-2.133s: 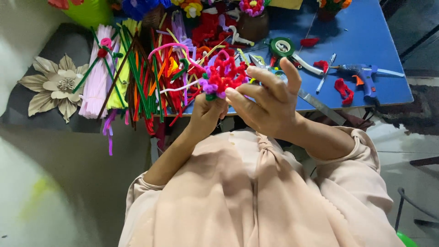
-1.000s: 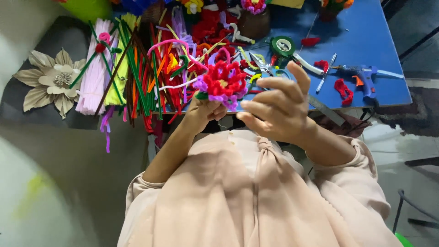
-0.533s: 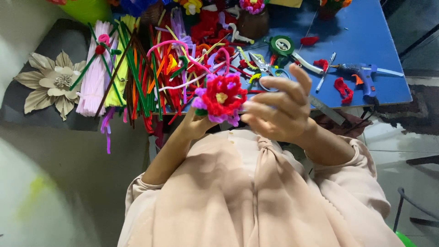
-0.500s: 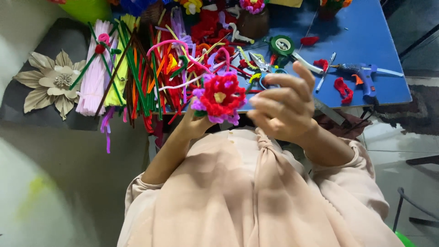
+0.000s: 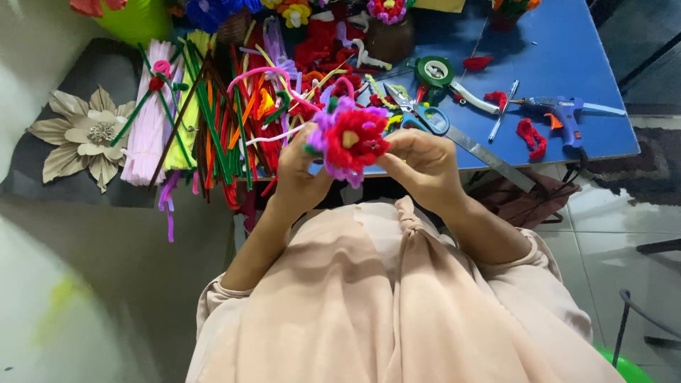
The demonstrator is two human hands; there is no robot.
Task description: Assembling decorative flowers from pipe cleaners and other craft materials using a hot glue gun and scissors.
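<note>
Cloth in a pale peach colour [image 5: 397,305] fills the near part of the view, covering the person's chest and both sleeves. Just beyond it the two hands meet over the near edge of the table [image 5: 567,42]. The left hand [image 5: 298,174] is curled closed around the base of a pipe-cleaner flower [image 5: 352,138], a red bloom with a yellow centre and purple outer petals, held upright between the hands with its face turned up toward the camera. The right hand [image 5: 425,159] has closed in on the flower: two seconds ago its fingers were spread wide and lifted off, and now they are drawn together and pinch the red petals at the bloom's right side, so it reads as shaping or tucking the petals rather than turning the flower for a look. Beyond the hands lies a dense spread of pipe cleaners [image 5: 213,113] in green, red, orange, yellow and pink. To the right of them on the blue top are scissors [image 5: 418,110] with blue handles, a roll of green tape [image 5: 434,71], a metal ruler [image 5: 489,152] and a blue glue gun [image 5: 560,110]. Far left, a beige paper flower [image 5: 89,135] rests on a dark surface.
</note>
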